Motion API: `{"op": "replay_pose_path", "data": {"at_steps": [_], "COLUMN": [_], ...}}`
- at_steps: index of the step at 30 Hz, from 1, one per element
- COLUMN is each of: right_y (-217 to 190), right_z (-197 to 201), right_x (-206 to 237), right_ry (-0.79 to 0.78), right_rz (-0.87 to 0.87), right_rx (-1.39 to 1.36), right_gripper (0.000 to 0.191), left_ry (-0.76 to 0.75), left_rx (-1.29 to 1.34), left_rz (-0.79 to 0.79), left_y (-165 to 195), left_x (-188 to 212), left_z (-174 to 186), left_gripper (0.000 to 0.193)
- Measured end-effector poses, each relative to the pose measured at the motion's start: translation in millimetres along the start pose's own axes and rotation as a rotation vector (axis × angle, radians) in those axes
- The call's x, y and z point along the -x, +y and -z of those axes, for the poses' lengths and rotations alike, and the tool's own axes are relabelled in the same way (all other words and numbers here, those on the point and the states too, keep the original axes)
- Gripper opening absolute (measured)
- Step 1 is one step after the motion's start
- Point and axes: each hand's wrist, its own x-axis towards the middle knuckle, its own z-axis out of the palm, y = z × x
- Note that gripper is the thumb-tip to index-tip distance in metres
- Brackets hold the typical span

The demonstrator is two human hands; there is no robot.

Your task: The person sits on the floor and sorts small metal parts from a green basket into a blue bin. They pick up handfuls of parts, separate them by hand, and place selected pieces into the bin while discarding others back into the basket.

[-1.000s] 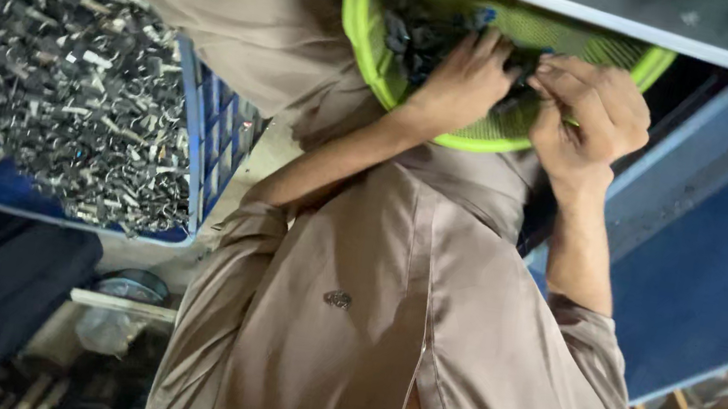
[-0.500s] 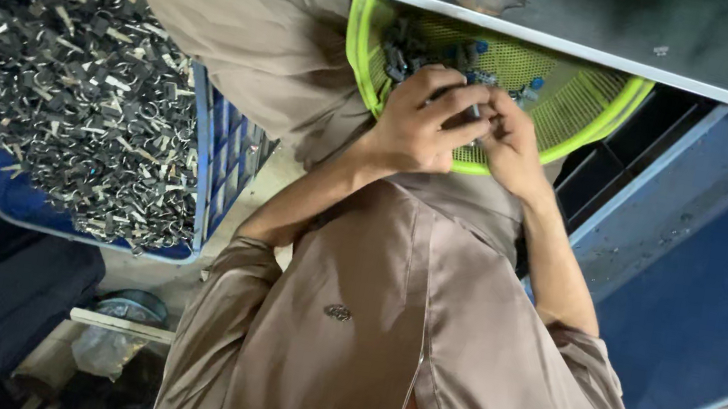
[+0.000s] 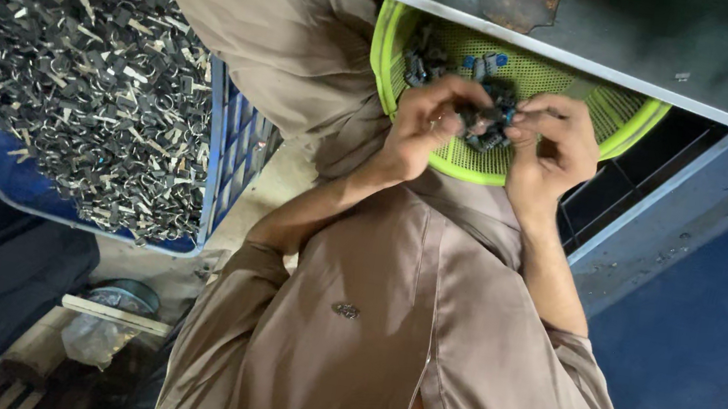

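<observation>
A lime-green mesh basket rests on my lap, half under the edge of a grey metal table. It holds several small dark metal parts, some with blue bits. My left hand and my right hand meet over the basket's near rim. Both pinch a cluster of the small dark parts between their fingertips. What the fingers do to the parts is hidden.
A blue plastic crate heaped with several small grey metal pieces stands at my left. A blue panel lies at the right. Wooden scraps and a plastic bag are on the floor at lower left.
Both hands have drawn together at the basket's near rim, fingertips now touching on one cluster of parts. The view has shifted a little, so the basket sits lower in the picture.
</observation>
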Motion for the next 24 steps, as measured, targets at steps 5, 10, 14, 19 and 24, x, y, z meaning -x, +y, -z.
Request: {"op": "replay_pose_path", "data": {"at_steps": [5, 10, 14, 19, 24], "right_y": [-9, 5, 9, -17, -35], "right_z": [-12, -14, -5, 7, 29], "right_x": [-3, 0, -13, -58, -124], "right_ry": [0.001, 0.000, -0.046, 0.008, 0.159], "right_rz": [0.056, -0.152, -0.265, 0.005, 0.326], "right_rx": [-0.123, -0.415, -0.478, -0.268, 0.343], "right_gripper": [0.027, 0.041, 0.040, 0.045, 0.039], "left_ry": [-0.002, 0.003, 0.020, 0.146, 0.298], "left_rx": [-0.401, -0.490, -0.466, -0.528, -0.686], "left_rz": [-0.267, -0.185, -0.230, -0.472, -0.435], "left_y": [18, 38, 58, 80, 73], "left_x": [-10, -18, -8, 3, 2], "left_z": [0, -5, -11, -8, 2], "left_gripper": [0.018, 0.012, 0.014, 0.015, 0.013]}}
